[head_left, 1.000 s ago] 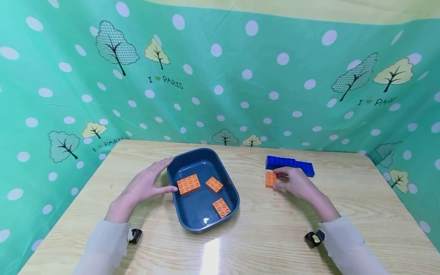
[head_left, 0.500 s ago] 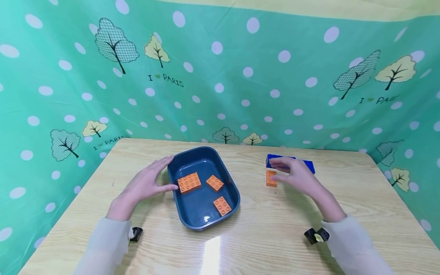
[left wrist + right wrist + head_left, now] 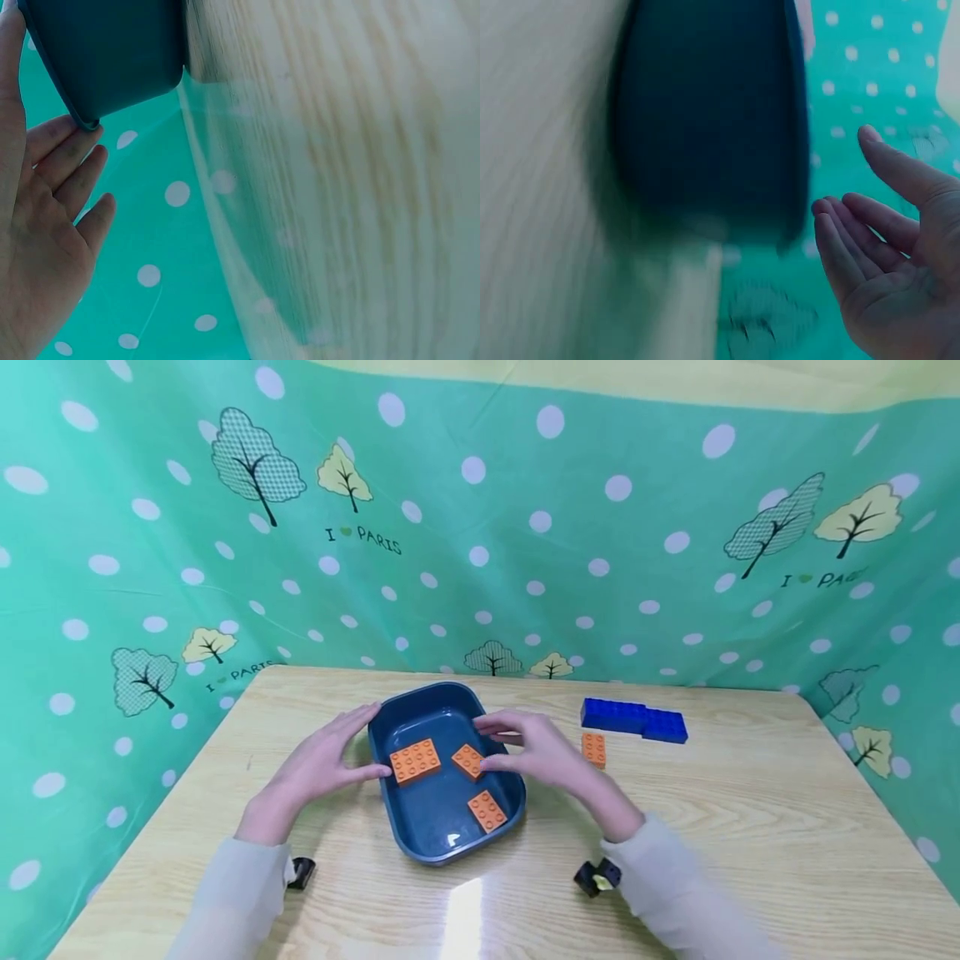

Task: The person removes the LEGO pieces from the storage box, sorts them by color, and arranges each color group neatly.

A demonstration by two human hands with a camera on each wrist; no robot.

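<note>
A dark blue container (image 3: 431, 814) sits on the table with three orange bricks inside: a larger brick (image 3: 416, 762) at the left, a small brick (image 3: 467, 760) near the right wall and another small brick (image 3: 487, 812) near the front. My left hand (image 3: 315, 764) touches the container's left rim, thumb and fingers spread; the left wrist view shows extended fingertips against the rim. Over the right rim hovers my right hand (image 3: 543, 752), fingers and thumb apart with nothing between them. One orange brick (image 3: 593, 750) lies on the table to its right.
Behind the loose orange brick, a longer blue brick piece (image 3: 613, 716) and a shorter blue one (image 3: 666, 725) lie end to end. A green dotted cloth (image 3: 480, 585) hangs behind the wooden table (image 3: 720, 827).
My right hand has let go of the orange brick beside the blue bricks and moved left to above the container. My left hand stays at the rim.
</note>
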